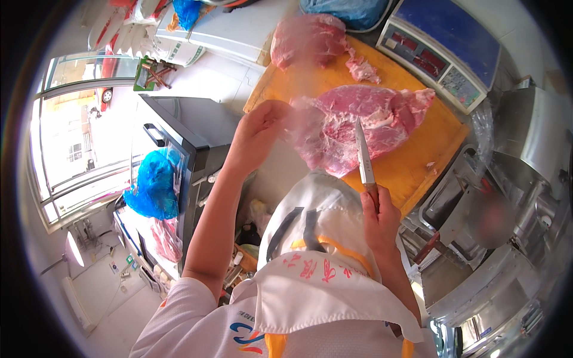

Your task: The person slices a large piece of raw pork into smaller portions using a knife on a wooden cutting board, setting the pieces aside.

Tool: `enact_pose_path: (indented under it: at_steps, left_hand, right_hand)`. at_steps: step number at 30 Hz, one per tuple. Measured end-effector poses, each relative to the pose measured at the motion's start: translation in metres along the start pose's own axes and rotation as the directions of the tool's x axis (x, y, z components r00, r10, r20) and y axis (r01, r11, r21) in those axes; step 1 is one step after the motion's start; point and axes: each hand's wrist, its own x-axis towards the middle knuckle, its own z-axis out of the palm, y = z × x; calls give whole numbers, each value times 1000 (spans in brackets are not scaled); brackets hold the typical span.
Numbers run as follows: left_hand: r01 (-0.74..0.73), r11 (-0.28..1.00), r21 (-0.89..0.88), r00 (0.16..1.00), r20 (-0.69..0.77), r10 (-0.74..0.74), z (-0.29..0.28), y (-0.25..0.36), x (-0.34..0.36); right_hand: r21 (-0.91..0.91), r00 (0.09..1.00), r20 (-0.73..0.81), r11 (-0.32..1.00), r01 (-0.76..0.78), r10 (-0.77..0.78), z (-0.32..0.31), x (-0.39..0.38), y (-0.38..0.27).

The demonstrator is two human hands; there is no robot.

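Note:
A large cut of raw meat (388,110) lies on an orange cutting board (444,134), with pink muscle and pale fat showing. My right hand (381,221) is closed round the handle of a knife (364,155); the blade points away from me and its tip rests over the middle of the meat. At the meat's left edge, my left hand (262,128) is closed, fingers curled together. A smeared patch covers that edge, so the exact grip is hard to see, but the fingers appear to pinch the meat.
Another piece of raw meat (304,45) sits at the board's far end, beside a small scrap (362,68). A weighing scale (439,51) stands at the far right. Metal trays (447,209) are on the right; a dark cabinet (188,128) and blue plastic bag (154,185) are on the left.

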Motion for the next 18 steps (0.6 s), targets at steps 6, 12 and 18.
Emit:
enact_pose_path:
  at_steps: [6,12,18]
  left_hand:
    - [-242,970,11,946,224,234,32,39,88]
    - [-414,816,404,902,307,305,85,12,213]
    - [-511,534,673,851,306,427,106,-45,274]
  right_hand:
    - [65,989,-147,998,9,1,-14,-7,-16]
    - [84,940,-334,996,-42,68,5,-17,-18]
    - [224,882,-415,965,-139,224,53,-29,-25]
